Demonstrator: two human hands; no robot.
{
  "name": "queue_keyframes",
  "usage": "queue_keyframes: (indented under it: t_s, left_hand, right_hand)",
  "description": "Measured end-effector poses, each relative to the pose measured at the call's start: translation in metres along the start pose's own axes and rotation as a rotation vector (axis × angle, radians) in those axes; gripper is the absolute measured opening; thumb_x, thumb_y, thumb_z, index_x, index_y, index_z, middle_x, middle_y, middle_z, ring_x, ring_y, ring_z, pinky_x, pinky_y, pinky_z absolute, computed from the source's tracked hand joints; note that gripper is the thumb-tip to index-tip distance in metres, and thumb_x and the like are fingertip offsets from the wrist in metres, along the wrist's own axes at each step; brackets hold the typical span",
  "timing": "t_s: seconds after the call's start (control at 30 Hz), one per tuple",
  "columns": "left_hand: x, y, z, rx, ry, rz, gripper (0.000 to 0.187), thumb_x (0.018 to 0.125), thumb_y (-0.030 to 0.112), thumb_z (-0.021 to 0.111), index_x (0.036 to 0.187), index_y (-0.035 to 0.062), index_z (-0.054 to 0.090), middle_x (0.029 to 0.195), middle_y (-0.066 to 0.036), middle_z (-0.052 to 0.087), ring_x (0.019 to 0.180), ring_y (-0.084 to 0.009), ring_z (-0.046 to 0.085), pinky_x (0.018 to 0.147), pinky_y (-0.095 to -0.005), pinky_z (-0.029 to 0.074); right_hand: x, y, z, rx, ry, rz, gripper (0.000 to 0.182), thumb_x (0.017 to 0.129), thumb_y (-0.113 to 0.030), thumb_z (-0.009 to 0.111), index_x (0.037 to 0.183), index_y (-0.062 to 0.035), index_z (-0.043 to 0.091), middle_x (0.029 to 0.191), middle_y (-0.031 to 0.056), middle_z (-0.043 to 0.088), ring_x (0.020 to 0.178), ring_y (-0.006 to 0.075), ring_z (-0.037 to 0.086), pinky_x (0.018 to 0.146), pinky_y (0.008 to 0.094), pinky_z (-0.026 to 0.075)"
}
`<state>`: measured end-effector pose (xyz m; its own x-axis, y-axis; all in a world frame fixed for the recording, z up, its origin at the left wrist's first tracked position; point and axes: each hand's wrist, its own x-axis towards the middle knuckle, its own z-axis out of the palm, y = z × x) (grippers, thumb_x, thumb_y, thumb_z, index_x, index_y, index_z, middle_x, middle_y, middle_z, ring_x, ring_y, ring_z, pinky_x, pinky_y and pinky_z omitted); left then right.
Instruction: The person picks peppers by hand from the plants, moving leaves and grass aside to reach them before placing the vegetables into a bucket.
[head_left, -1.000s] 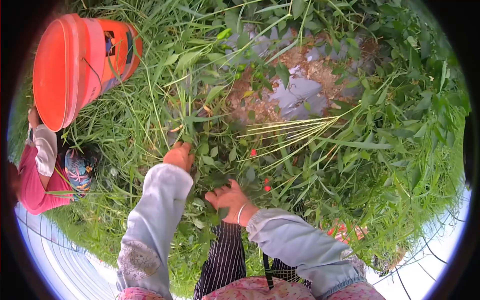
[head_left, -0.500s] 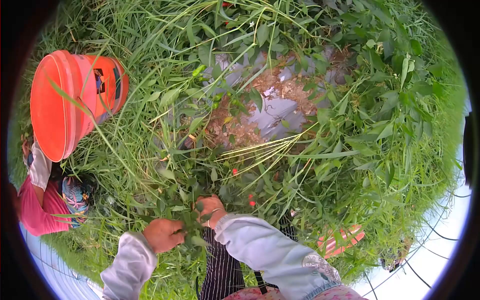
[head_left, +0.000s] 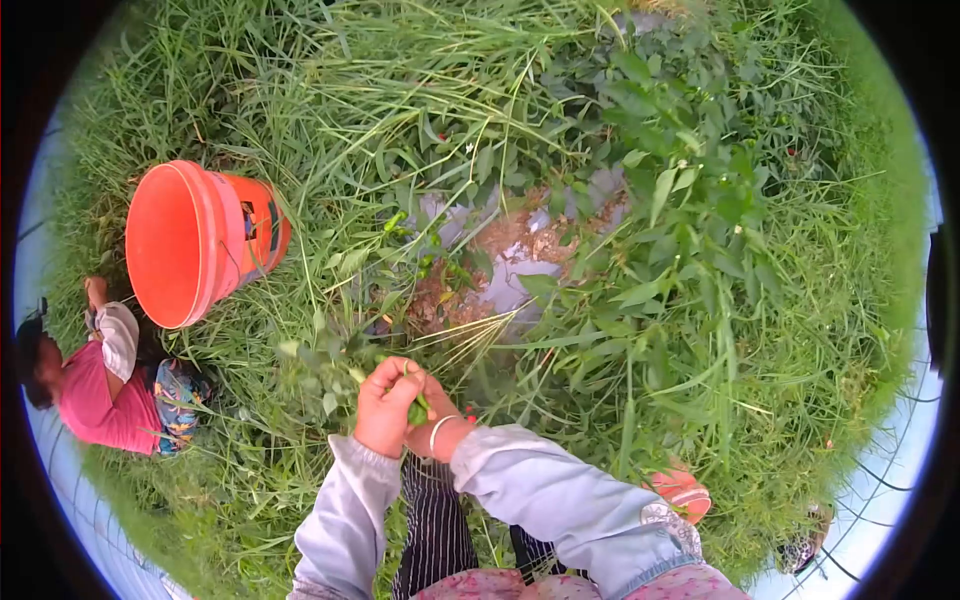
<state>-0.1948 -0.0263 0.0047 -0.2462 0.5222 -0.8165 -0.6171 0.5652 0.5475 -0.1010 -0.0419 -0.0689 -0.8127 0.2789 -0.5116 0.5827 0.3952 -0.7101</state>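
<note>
My left hand [head_left: 383, 412] and my right hand [head_left: 436, 425] meet low in the middle of the head view, with their fingers closed and overlapping. Green chili peppers [head_left: 418, 411] show between them, partly hidden by the fingers. A pale green tip sticks out on the far side of my left hand. Just beyond the hands are the blurred leaves of a pepper plant [head_left: 330, 375]. A white bracelet circles my right wrist.
An orange bucket [head_left: 165, 245] lies tilted in the grass at left, its mouth towards me. A person in a pink top [head_left: 110, 395] crouches beyond it. Another orange container [head_left: 682, 492] sits at lower right. Grey plastic sheeting [head_left: 515, 285] and dry litter show among weeds.
My hands have come up out of the foliage and together, with green peppers now showing between them. The view has shifted, so the bucket and crouching person appear further right.
</note>
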Motion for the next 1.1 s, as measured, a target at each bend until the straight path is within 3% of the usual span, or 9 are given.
queue_keyframes:
  t_s: [0.07,0.2,0.37,0.47,0.53,0.67,0.73,0.87,1.1]
  left_hand:
    - [-0.003,0.009,0.018,-0.041,0.013,0.019,0.002,0.084,0.01,0.051,0.084,0.0084,0.052,0.068,-0.004,0.058,0.049,-0.0126,0.057,0.034,-0.0192,0.033]
    - [0.009,0.01,0.045,-0.101,-0.02,0.002,0.005,0.084,0.01,0.051,0.088,0.0091,0.054,0.07,-0.003,0.059,0.049,-0.0122,0.059,0.033,-0.0191,0.033]
    - [0.071,-0.021,0.074,-0.053,0.048,-0.054,0.031,0.081,0.011,0.054,0.112,0.0095,0.053,0.072,-0.004,0.059,0.048,-0.0142,0.056,0.033,-0.0208,0.034]
    - [0.111,-0.05,0.068,-0.038,0.097,-0.035,0.051,0.08,0.011,0.055,0.128,0.0092,0.04,0.072,-0.005,0.058,0.049,-0.0154,0.056,0.035,-0.0234,0.039]
    - [0.151,-0.08,0.047,0.13,0.095,-0.051,0.069,0.077,0.011,0.056,0.138,0.0065,0.024,0.073,-0.007,0.059,0.051,-0.0165,0.056,0.039,-0.0274,0.044]
    - [0.204,-0.092,-0.002,0.507,0.124,-0.13,0.075,0.073,0.01,0.057,0.138,-0.0021,0.02,0.076,-0.012,0.06,0.053,-0.0182,0.056,0.046,-0.0332,0.051]
    - [0.245,-0.161,-0.064,0.786,0.394,0.017,0.065,0.073,0.012,0.058,0.13,-0.0032,0.033,0.073,-0.012,0.059,0.053,-0.0195,0.057,0.044,-0.0342,0.05]
    - [0.189,-0.135,-0.117,0.171,0.389,-0.509,0.038,0.075,0.019,0.06,0.104,-0.0004,0.046,0.074,-0.011,0.059,0.052,-0.0226,0.058,0.033,-0.0288,0.038]
    - [0.177,-0.123,-0.085,-0.28,0.393,-0.213,0.06,0.081,0.018,0.06,0.132,0.0088,0.032,0.073,-0.008,0.058,0.052,-0.0174,0.057,0.035,-0.024,0.034]
  right_hand:
    - [-0.007,0.002,-0.066,0.11,-0.207,0.05,0.03,0.079,-0.028,0.053,0.103,-0.0112,0.06,0.106,0.0122,0.061,0.104,0.0274,0.054,0.095,0.043,0.037]
    - [-0.025,0.039,-0.121,0.124,-0.1,0.21,0.02,0.078,-0.018,0.054,0.094,-0.0068,0.058,0.098,0.0157,0.062,0.089,0.0339,0.059,0.077,0.0426,0.046]
    - [0.006,0.126,-0.111,0.235,0.198,0.231,0.013,0.077,-0.013,0.055,0.088,-0.0059,0.059,0.085,0.0159,0.062,0.081,0.0327,0.06,0.07,0.0399,0.047]
    - [0.039,0.192,-0.077,0.527,0.412,0.366,0.012,0.081,-0.013,0.052,0.088,-0.006,0.059,0.085,0.0153,0.063,0.079,0.0306,0.061,0.068,0.0388,0.047]
    - [0.061,0.219,-0.057,0.551,0.518,0.254,0.013,0.082,-0.013,0.051,0.089,-0.0065,0.059,0.086,0.0158,0.063,0.081,0.0311,0.061,0.068,0.039,0.047]
    - [0.096,0.202,-0.045,0.178,0.274,0.263,0.014,0.083,-0.013,0.049,0.091,-0.0073,0.059,0.088,0.016,0.062,0.085,0.0331,0.06,0.071,0.041,0.047]
    - [0.101,0.178,-0.036,0.177,0.002,0.376,0.024,0.086,-0.017,0.048,0.107,-0.011,0.058,0.096,0.0142,0.063,0.091,0.0312,0.059,0.08,0.036,0.047]
    - [0.097,0.169,0.015,0.257,-0.088,0.301,0.024,0.085,-0.019,0.049,0.105,-0.0121,0.06,0.098,0.0136,0.063,0.091,0.032,0.06,0.08,0.0382,0.048]
    - [0.115,0.234,0.003,0.692,0.346,0.496,0.013,0.082,-0.016,0.058,0.091,-0.0091,0.063,0.085,0.0116,0.065,0.08,0.0268,0.062,0.073,0.0335,0.048]
